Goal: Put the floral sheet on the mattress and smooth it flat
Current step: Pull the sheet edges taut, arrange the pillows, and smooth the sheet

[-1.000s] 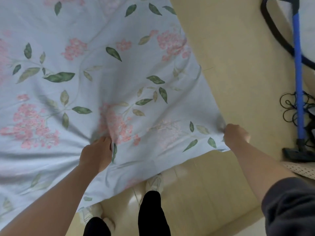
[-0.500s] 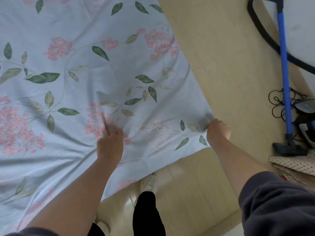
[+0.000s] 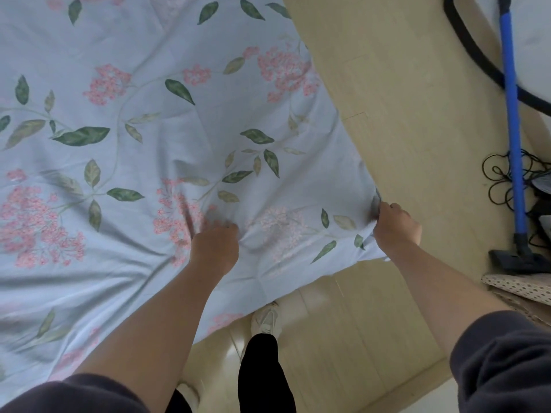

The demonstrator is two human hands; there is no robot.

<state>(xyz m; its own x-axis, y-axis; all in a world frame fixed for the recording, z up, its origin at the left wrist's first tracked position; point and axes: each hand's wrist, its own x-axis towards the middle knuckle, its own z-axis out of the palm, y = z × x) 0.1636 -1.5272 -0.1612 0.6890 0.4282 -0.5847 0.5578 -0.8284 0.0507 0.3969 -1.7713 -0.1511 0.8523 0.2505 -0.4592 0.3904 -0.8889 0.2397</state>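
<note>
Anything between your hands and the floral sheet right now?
Nothing visible: the left hand and the right hand both grip the floral sheet directly, the right at its corner. The blue vacuum stands apart, off to the right.

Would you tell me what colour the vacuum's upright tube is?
The tube is bright blue; the head view shows it.

The floral sheet point(image 3: 149, 138) covers the left and far side and is open from above. To its right lies an open, broad strip of pale wooden floor point(image 3: 402, 129). A blue vacuum tube point(image 3: 511, 114), black hose point(image 3: 471, 55), tangled black cord point(image 3: 501, 180) and dotted cloth point(image 3: 518, 286) crowd the right edge. In the near middle, the person's legs point(image 3: 262, 374) stand at the sheet's edge.
</note>
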